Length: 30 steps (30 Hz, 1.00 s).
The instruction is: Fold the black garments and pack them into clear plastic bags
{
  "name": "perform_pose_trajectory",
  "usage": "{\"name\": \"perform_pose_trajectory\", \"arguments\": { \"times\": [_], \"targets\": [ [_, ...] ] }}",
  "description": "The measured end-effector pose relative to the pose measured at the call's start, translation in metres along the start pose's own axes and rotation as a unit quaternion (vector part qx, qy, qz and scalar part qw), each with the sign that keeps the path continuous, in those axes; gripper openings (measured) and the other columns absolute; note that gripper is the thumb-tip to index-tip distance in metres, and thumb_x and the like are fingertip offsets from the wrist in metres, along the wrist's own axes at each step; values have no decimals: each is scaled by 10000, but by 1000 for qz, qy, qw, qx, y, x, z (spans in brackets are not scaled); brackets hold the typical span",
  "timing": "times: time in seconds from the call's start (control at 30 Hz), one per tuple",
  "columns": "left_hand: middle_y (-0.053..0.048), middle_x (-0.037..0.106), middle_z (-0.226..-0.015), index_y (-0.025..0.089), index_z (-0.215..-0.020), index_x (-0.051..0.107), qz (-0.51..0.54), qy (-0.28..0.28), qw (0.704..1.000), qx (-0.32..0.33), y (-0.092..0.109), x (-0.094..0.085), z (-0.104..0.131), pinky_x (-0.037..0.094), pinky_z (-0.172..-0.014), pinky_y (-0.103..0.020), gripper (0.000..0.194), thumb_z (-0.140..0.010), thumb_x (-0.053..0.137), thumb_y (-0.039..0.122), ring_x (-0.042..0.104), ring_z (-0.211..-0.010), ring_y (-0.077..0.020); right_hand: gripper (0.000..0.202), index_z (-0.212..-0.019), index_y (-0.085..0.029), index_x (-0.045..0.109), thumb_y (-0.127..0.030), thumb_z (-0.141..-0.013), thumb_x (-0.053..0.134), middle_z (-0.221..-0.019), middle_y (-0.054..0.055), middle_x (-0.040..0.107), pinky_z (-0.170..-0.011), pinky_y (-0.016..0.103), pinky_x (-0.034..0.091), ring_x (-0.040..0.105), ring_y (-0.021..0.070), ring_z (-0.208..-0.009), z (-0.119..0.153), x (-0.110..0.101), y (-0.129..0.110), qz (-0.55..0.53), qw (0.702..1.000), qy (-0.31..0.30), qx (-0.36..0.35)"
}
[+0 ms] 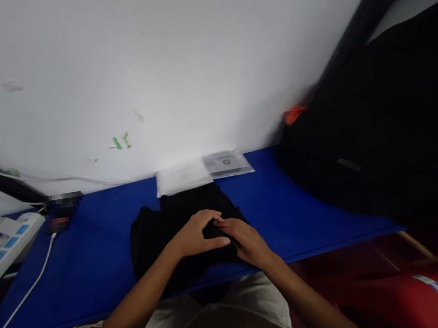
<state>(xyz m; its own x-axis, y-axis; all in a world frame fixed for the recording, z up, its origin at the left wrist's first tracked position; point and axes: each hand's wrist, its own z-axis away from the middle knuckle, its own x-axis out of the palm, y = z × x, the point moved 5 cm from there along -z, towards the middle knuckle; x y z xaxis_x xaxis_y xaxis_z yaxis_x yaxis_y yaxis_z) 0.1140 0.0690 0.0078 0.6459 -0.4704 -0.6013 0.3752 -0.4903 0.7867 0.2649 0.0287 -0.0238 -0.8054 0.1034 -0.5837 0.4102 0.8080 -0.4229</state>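
A piece of black cloth [152, 230], perhaps a garment, lies bunched on the blue surface in front of me. My left hand [197, 236] rests on it with the fingers stretched forward and the thumb apart. From the other side my right hand [250, 241] lies across the cloth, its fingers extended. The fingertips of both hands meet over the middle of the fabric. Nothing shows in either hand. Just behind the cloth are a white flat packet [183, 175] and a clear packet [227, 162] with a dark, printed front.
The blue-covered surface [287, 203] runs along a white wall. At left are a power strip [11, 244], white cables and a dark, pixelated item [60, 214]. A large black bag-like object [384, 132] fills the right. Something red [427, 297] stands below, right.
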Motion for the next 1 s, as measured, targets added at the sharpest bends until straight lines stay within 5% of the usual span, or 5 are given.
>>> {"name": "perform_pose_trajectory", "arguments": {
  "times": [0.37, 0.53, 0.67, 0.83, 1.0],
  "targets": [
    [-46, 589, -1106, 232, -1171, 611, -71, 41, 996, -26, 2, -27, 25, 483, -960, -346, 353, -826, 598, 165, 607, -1027, -193, 378, -1186, -243, 566, -32, -889, 465, -1151, 100, 695, -864, 427, 591, 661, 225, -1085, -1, -5, -2, -1, 999, 42, 10],
    [-51, 604, -1227, 261, -1281, 545, -60, 70, 993, -75, -1, -47, 43, 485, -993, -381, 443, -845, 619, 233, 604, -1085, -208, 375, -1161, -248, 559, -31, -872, 458, -1117, 96, 684, -850, 447, 577, 651, 237, -1056, -2, -5, -1, -27, 999, 25, 19],
    [-46, 558, -1388, 283, -1370, 483, -61, 35, 995, -70, -3, -50, 53, 415, -1095, -430, 536, -849, 592, 216, 540, -1251, -234, 413, -1179, -255, 543, -33, -839, 469, -1124, 97, 657, -846, 451, 548, 624, 246, -1042, -3, -4, 1, -27, 999, -11, 38],
    [-81, 442, -1500, 272, -1493, 314, -119, 35, 986, -109, -10, -62, 69, 359, -1142, -473, 711, -830, 556, 181, 457, -1351, -267, 564, -1337, -208, 467, -129, -790, 582, -1190, 129, 603, -899, 466, 488, 571, 283, -1061, -9, 2, -3, -31, 987, -138, 73],
    [-163, 349, -1512, 235, -1532, 239, -220, 48, 963, -147, -14, -69, 72, 369, -1117, -527, 865, -776, 661, 236, 404, -1367, -344, 321, -1139, -197, 584, -180, -819, 596, -999, 90, 610, -798, 408, 456, 539, 256, -894, -13, 7, -5, -16, 979, -191, 68]
  ]
}}
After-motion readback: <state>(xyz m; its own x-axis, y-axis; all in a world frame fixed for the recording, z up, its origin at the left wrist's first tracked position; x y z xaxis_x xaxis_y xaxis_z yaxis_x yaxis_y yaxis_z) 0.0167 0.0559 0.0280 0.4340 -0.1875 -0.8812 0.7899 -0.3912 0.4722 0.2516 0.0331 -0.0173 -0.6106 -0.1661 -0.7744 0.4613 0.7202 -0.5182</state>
